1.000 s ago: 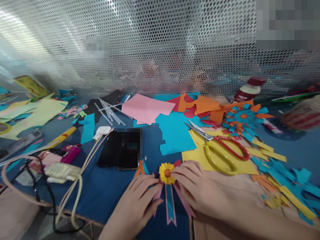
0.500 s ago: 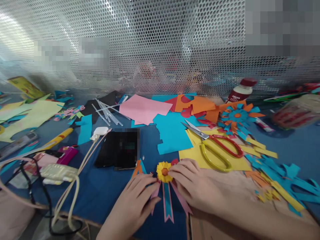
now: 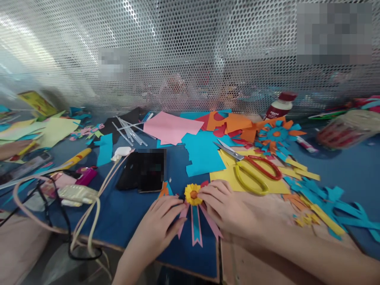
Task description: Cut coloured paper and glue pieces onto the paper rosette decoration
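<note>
A paper rosette (image 3: 195,215) lies on the blue tabletop (image 3: 123,215). The left hand's (image 3: 163,219) loosely curled fingers are at its pink ribbon tail (image 3: 184,209); the right hand's (image 3: 227,208) touch its yellow flower (image 3: 193,194). Whether either grips, I can't tell. Beyond the rosette, rightward, a bottle (image 3: 279,107) reads "COSTA"; far left of it, another person's hand (image 3: 13,151) has appeared.
</note>
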Action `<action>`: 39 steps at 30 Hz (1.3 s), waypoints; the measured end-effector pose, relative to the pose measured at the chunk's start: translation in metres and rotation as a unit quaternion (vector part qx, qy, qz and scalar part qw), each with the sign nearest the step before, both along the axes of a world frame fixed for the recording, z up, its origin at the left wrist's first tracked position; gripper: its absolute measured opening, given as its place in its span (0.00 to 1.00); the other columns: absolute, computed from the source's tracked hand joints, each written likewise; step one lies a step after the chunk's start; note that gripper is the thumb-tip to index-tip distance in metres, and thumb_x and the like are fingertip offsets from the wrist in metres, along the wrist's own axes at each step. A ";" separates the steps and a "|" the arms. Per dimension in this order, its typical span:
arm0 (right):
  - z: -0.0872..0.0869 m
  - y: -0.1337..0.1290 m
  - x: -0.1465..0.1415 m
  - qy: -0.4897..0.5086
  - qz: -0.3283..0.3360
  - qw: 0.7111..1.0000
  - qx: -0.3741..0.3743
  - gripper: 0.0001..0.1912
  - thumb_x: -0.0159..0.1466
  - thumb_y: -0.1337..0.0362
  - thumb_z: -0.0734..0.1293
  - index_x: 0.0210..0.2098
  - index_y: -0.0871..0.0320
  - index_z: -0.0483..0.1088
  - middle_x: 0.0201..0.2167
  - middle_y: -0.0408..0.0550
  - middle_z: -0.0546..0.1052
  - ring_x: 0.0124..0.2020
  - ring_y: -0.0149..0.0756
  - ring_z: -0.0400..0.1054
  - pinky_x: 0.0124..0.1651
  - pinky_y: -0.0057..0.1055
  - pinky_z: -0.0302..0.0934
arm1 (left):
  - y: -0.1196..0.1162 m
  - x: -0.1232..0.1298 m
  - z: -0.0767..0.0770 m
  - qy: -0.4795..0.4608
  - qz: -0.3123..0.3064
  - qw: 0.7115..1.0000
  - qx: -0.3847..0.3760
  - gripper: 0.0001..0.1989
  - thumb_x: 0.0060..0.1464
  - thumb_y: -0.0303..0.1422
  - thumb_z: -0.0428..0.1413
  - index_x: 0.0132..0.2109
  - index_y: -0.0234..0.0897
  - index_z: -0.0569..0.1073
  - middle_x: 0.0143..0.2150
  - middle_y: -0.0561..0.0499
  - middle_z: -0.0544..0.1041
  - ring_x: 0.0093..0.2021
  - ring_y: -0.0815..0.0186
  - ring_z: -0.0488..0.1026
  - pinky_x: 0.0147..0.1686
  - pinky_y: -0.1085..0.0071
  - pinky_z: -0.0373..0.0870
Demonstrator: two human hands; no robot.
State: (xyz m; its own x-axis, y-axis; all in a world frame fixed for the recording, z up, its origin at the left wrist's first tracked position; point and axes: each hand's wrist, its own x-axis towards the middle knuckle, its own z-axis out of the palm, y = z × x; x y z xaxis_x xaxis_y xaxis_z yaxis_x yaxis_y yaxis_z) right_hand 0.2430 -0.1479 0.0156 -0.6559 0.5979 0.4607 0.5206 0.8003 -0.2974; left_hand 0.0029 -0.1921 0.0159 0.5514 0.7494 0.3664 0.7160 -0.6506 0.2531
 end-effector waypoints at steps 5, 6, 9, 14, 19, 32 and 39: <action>-0.001 0.000 -0.001 0.007 0.004 1.000 0.010 0.12 0.67 0.71 0.58 0.46 0.60 0.70 0.44 0.51 0.75 0.47 0.42 0.61 0.51 0.45 0.59 | 0.000 -0.001 0.000 -0.010 0.015 1.000 0.009 0.12 0.62 0.30 0.52 0.52 0.38 0.69 0.49 0.47 0.75 0.52 0.62 0.70 0.51 0.60 0.70; -0.001 -0.001 -0.001 0.007 0.003 1.000 0.012 0.12 0.67 0.71 0.58 0.46 0.60 0.70 0.43 0.51 0.75 0.47 0.41 0.61 0.51 0.44 0.59 | -0.001 -0.001 0.000 -0.009 0.018 1.000 0.007 0.12 0.62 0.30 0.52 0.52 0.38 0.69 0.49 0.47 0.75 0.52 0.62 0.70 0.51 0.61 0.71; 0.001 -0.001 -0.001 0.005 -0.001 1.000 0.022 0.12 0.67 0.71 0.58 0.45 0.60 0.70 0.42 0.51 0.75 0.47 0.40 0.62 0.51 0.43 0.59 | -0.001 -0.002 -0.001 -0.001 0.022 1.000 0.007 0.12 0.62 0.31 0.52 0.52 0.39 0.69 0.49 0.47 0.75 0.51 0.62 0.71 0.51 0.61 0.71; 0.004 -0.002 0.001 0.014 0.001 0.999 0.032 0.13 0.67 0.70 0.57 0.46 0.60 0.70 0.43 0.51 0.75 0.46 0.41 0.62 0.50 0.44 0.61 | 0.000 -0.001 0.001 -0.006 0.001 0.999 0.039 0.12 0.62 0.31 0.51 0.51 0.38 0.71 0.47 0.45 0.76 0.50 0.61 0.73 0.50 0.63 0.72; 0.004 -0.002 0.000 0.037 0.001 0.999 0.017 0.14 0.66 0.72 0.57 0.47 0.59 0.70 0.42 0.50 0.75 0.45 0.41 0.63 0.50 0.44 0.61 | 0.001 -0.001 0.002 -0.003 -0.014 0.999 0.049 0.12 0.61 0.31 0.51 0.51 0.37 0.70 0.47 0.46 0.76 0.49 0.61 0.73 0.49 0.64 0.73; 0.003 0.001 0.000 0.060 -0.012 0.998 0.019 0.13 0.65 0.73 0.58 0.46 0.60 0.69 0.42 0.51 0.75 0.46 0.41 0.63 0.48 0.44 0.62 | -0.003 0.000 0.003 -0.027 0.015 0.999 0.028 0.11 0.61 0.30 0.52 0.49 0.38 0.73 0.47 0.47 0.77 0.50 0.62 0.72 0.51 0.62 0.72; 0.003 0.005 0.003 0.062 -0.026 0.998 -0.005 0.15 0.64 0.76 0.57 0.46 0.58 0.69 0.45 0.52 0.74 0.46 0.41 0.63 0.48 0.45 0.61 | -0.008 0.002 0.009 -0.033 0.001 0.999 0.004 0.13 0.59 0.29 0.54 0.51 0.40 0.74 0.48 0.50 0.78 0.53 0.60 0.69 0.53 0.58 0.70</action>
State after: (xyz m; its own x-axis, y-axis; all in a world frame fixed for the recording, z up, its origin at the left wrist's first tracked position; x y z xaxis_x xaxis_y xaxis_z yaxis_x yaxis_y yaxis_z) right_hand 0.2462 -0.1430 0.0189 -0.5622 0.6350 0.5298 0.5205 0.7695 -0.3700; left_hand 0.0051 -0.1996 0.0250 0.5237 0.7476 0.4084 0.6995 -0.6510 0.2947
